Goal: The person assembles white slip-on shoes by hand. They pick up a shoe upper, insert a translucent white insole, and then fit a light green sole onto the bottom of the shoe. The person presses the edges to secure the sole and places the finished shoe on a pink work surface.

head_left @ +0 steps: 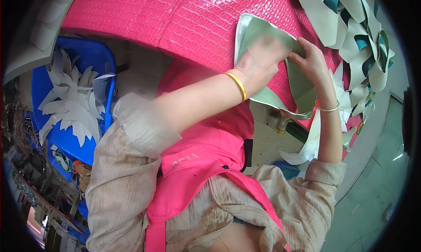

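Note:
A curved, flat piece of light-green sheet material with a white edge lies over the pink-covered surface. It looks like a shoe upper, but I cannot be sure. My left hand, with a yellow bangle at its wrist, reaches across onto the piece's upper part. Blur smears its fingers. From the right my right hand meets the piece's inner edge, thumb and forefinger pinched together on it. The two hands are close to each other.
Pink textured sheeting covers the work surface. Overlapping white pieces with teal undersides line its right side. At left, a blue chair carries a heap of white curved cut-outs. White sheets hang beside my right forearm.

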`<action>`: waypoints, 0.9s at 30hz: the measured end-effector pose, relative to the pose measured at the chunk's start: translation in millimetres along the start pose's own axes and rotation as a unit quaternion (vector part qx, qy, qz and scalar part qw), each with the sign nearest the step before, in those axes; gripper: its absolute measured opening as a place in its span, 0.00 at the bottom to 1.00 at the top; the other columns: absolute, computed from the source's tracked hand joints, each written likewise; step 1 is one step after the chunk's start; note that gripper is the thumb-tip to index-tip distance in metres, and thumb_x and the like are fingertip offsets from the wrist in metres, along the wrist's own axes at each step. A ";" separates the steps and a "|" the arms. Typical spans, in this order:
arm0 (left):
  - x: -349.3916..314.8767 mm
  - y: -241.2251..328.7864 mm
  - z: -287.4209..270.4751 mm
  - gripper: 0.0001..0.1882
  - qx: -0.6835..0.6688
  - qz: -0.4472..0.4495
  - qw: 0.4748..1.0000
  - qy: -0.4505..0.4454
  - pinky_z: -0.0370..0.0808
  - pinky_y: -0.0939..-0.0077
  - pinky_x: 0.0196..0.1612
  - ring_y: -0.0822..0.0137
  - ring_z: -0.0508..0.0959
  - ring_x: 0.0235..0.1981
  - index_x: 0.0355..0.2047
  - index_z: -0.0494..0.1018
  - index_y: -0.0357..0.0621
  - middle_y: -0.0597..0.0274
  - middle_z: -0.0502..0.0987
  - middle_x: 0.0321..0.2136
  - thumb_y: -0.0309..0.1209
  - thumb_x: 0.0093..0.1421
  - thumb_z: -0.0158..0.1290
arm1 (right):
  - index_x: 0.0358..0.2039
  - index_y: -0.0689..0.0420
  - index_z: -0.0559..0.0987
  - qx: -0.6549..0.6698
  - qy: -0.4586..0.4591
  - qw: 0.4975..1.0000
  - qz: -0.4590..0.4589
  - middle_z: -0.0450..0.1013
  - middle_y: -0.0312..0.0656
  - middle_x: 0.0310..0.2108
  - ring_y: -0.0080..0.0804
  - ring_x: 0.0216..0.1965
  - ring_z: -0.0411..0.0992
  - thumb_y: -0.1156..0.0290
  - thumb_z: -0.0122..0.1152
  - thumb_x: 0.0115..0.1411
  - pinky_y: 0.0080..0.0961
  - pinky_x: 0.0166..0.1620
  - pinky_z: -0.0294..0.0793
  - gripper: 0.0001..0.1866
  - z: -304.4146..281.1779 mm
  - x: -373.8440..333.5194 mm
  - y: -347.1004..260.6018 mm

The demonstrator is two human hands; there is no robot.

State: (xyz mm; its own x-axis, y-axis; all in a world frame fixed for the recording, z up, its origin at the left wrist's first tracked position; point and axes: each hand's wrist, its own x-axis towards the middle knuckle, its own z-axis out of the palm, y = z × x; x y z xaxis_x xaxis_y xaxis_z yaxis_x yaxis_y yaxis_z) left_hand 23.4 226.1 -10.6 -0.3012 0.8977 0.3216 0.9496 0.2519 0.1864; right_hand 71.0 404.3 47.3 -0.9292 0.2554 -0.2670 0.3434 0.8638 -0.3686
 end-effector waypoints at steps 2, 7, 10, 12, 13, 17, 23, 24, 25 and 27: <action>-0.4 -2.7 4.0 0.20 -0.030 -0.003 0.999 0.030 0.59 0.67 0.57 0.59 0.60 0.56 0.48 0.68 0.47 0.57 0.64 0.51 0.38 0.55 0.48 | 0.39 0.65 0.71 -0.016 0.025 0.999 -0.015 0.72 0.52 0.32 0.40 0.33 0.73 0.69 0.63 0.45 0.30 0.37 0.70 0.21 2.1 -5.3 2.2; 1.4 -2.7 9.1 0.21 -0.072 -0.010 0.997 0.027 0.59 0.64 0.57 0.60 0.60 0.56 0.48 0.67 0.49 0.61 0.63 0.53 0.38 0.54 0.49 | 0.43 0.63 0.69 0.012 0.055 0.998 -0.038 0.71 0.50 0.36 0.37 0.38 0.71 0.71 0.63 0.47 0.29 0.42 0.68 0.22 5.6 -16.6 9.5; 6.0 6.0 5.6 0.21 -0.013 -0.004 1.000 -0.005 0.57 0.60 0.57 0.60 0.60 0.56 0.48 0.68 0.50 0.62 0.63 0.53 0.39 0.54 0.50 | 0.44 0.63 0.68 0.027 0.053 0.998 -0.031 0.71 0.49 0.38 0.40 0.40 0.71 0.72 0.63 0.46 0.28 0.43 0.68 0.24 6.1 -18.8 11.3; 3.5 3.1 5.1 0.21 0.019 0.038 0.999 0.000 0.57 0.58 0.57 0.60 0.59 0.56 0.48 0.68 0.51 0.63 0.63 0.53 0.40 0.54 0.50 | 0.42 0.63 0.69 -0.002 0.078 0.996 -0.053 0.69 0.50 0.40 0.44 0.39 0.70 0.75 0.64 0.42 0.30 0.40 0.69 0.24 10.2 -17.8 8.7; 4.4 -0.2 6.7 0.21 -0.017 0.035 0.999 0.005 0.57 0.57 0.57 0.60 0.59 0.56 0.48 0.68 0.51 0.63 0.63 0.53 0.40 0.54 0.50 | 0.41 0.63 0.69 -0.004 0.081 0.996 -0.040 0.69 0.50 0.40 0.45 0.38 0.69 0.75 0.64 0.42 0.31 0.40 0.69 0.24 9.6 -16.7 8.8; 6.7 0.1 7.4 0.23 -0.078 0.024 0.996 -0.022 0.55 0.53 0.58 0.60 0.58 0.57 0.50 0.66 0.52 0.64 0.61 0.54 0.42 0.54 0.49 | 0.44 0.62 0.68 -0.071 0.125 0.989 -0.044 0.69 0.48 0.41 0.43 0.36 0.70 0.74 0.64 0.44 0.30 0.41 0.69 0.25 7.0 -22.7 18.9; 10.3 -6.2 9.3 0.23 -0.114 0.066 0.990 -0.045 0.50 0.49 0.59 0.67 0.55 0.60 0.53 0.63 0.54 0.69 0.59 0.57 0.42 0.58 0.45 | 0.60 0.56 0.53 0.340 -0.051 0.935 0.086 0.59 0.43 0.56 0.28 0.46 0.66 0.76 0.55 0.54 0.25 0.47 0.66 0.35 -7.7 -76.2 15.9; 15.0 -14.9 8.4 0.21 -0.145 0.081 0.983 -0.080 0.48 0.50 0.60 0.71 0.56 0.60 0.53 0.64 0.54 0.71 0.59 0.57 0.41 0.60 0.42 | 0.61 0.55 0.51 0.417 -0.047 0.901 0.112 0.56 0.42 0.57 0.28 0.49 0.65 0.77 0.54 0.54 0.24 0.49 0.64 0.36 -5.7 -80.7 12.9; 18.4 -19.9 5.4 0.20 -0.174 0.097 0.973 -0.116 0.48 0.51 0.61 0.71 0.57 0.59 0.53 0.64 0.53 0.71 0.60 0.57 0.40 0.60 0.41 | 0.62 0.55 0.49 0.490 -0.043 0.860 0.137 0.54 0.42 0.59 0.28 0.51 0.63 0.78 0.53 0.54 0.24 0.51 0.63 0.37 -2.4 -86.1 9.6; 26.4 -28.7 0.1 0.19 -0.227 0.132 0.947 -0.187 0.47 0.54 0.62 0.70 0.58 0.59 0.52 0.65 0.53 0.71 0.62 0.56 0.39 0.61 0.40 | 0.63 0.54 0.46 0.458 0.014 0.879 0.131 0.47 0.41 0.63 0.27 0.58 0.55 0.80 0.49 0.54 0.22 0.56 0.57 0.37 28.5 -106.9 9.9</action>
State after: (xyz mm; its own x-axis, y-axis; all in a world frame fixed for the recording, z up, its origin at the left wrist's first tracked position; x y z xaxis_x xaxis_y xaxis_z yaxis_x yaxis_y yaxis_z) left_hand -11.8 242.5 -7.5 0.0735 0.9943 0.0775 0.8274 -0.1042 0.5518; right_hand 177.6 373.2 46.9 -0.8005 0.4154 -0.4320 0.5000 0.0653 -0.8636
